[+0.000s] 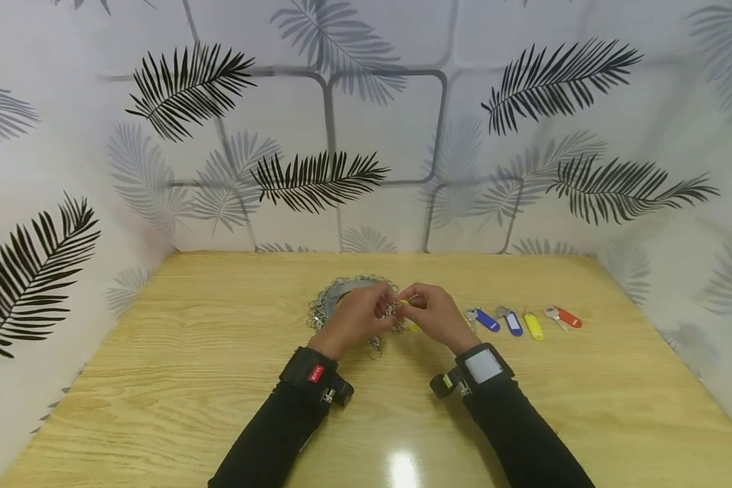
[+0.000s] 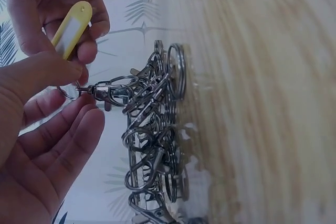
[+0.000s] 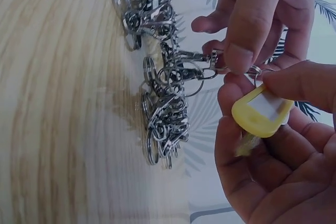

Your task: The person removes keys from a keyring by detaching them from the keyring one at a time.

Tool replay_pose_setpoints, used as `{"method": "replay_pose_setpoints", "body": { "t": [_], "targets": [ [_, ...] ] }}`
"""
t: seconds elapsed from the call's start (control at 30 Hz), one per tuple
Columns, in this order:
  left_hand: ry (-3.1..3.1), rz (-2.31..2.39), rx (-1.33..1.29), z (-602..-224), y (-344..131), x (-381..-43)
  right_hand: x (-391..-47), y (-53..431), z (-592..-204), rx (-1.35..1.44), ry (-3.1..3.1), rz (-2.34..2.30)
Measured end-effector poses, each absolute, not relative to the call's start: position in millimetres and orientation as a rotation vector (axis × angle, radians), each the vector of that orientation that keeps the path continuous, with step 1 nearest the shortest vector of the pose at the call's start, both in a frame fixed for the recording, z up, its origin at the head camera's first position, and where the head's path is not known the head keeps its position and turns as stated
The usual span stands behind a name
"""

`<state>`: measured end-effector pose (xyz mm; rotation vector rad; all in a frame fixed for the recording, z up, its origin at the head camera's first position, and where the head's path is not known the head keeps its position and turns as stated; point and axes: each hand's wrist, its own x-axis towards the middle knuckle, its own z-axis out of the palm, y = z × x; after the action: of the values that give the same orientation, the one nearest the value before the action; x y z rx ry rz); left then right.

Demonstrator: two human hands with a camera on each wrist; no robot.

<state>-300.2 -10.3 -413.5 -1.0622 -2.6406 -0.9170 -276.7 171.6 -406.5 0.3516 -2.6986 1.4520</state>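
Both hands meet over the table at a yellow key tag [image 3: 261,113] with a white label. My left hand [image 1: 356,313] pinches the key ring [image 2: 68,94] beside the end of a metal swivel clasp [image 2: 107,92]. My right hand [image 1: 434,315] holds the yellow tag near its ring end, thumb against it. A blurred, brass-coloured piece [image 3: 247,144] shows beneath the tag in the right wrist view. The clasp runs to a heap of metal clasps and split rings [image 3: 165,114]. In the head view these surround a grey circular piece [image 1: 337,293], partly hidden behind my left hand.
Right of my hands lie a blue key tag [image 1: 486,320], a second blue tag [image 1: 513,323], another yellow tag [image 1: 533,327] and a red tag [image 1: 568,317], some with keys. The wooden table [image 1: 189,352] backs onto a leaf-patterned wall covering [image 1: 378,135].
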Motion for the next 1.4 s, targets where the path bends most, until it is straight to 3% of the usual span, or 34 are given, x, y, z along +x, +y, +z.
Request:
{"method": "replay_pose_setpoints", "body": {
  "t": [1.4],
  "targets": [
    [-2.704,-1.108,-1.062,-408.2,-17.1,-298.3,-279.1,168.2,-412.4,0.422,-2.683,1.253]
  ]
}}
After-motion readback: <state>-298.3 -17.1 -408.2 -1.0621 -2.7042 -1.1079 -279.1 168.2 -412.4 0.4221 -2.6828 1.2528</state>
